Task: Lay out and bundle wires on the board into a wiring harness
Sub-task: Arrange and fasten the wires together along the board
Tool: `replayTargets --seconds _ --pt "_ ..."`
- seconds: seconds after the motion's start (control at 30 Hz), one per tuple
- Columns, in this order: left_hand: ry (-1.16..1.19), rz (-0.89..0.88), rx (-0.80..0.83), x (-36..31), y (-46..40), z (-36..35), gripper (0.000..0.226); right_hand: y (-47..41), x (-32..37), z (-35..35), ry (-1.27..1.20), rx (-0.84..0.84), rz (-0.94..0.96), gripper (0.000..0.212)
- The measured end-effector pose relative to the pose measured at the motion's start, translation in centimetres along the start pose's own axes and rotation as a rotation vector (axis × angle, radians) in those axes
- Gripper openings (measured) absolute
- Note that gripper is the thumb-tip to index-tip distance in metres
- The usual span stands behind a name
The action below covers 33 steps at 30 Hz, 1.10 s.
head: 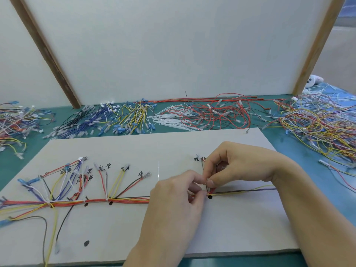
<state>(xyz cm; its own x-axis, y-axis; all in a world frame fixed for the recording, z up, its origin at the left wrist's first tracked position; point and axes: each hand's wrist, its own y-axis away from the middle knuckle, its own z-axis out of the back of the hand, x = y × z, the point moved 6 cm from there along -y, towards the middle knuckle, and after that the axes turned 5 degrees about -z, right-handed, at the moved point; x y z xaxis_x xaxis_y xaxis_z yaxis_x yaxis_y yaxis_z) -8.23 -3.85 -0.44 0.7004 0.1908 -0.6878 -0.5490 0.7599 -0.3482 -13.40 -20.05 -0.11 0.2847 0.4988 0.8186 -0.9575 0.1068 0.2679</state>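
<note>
Pale cardboard board (134, 237) is lying on the teal counter (317, 170), handwritten Chinese labels inked above the wire bundle (119, 200). Left hand (173, 197) and right hand (237, 166) are pinching thin wires there; loose wire piles (317, 122) are lying beyond.

Harness trunk (119, 200) red/orange/yellow/black; board (173, 149) off-white, black dots (86, 243); table (300, 143) teal; my zip ties (171, 118) white.
</note>
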Motion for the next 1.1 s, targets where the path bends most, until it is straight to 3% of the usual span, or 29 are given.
replayTargets --seconds 0.37,0.83,1.1 --pt "0.212 0.071 -0.035 2.2 0.3 -0.8 0.024 -0.4 -0.6 0.3 -0.028 -0.011 -0.011 0.008" --pt "0.252 0.059 -0.024 2.0 0.4 -0.8 0.046 -0.2 -0.5 0.2 -0.037 0.008 -0.006 0.008" --pt "0.25 0.049 -0.034 1.9 0.4 -0.7 0.04 -0.2 -0.2 0.1 -0.014 0.0 -0.009 0.009"
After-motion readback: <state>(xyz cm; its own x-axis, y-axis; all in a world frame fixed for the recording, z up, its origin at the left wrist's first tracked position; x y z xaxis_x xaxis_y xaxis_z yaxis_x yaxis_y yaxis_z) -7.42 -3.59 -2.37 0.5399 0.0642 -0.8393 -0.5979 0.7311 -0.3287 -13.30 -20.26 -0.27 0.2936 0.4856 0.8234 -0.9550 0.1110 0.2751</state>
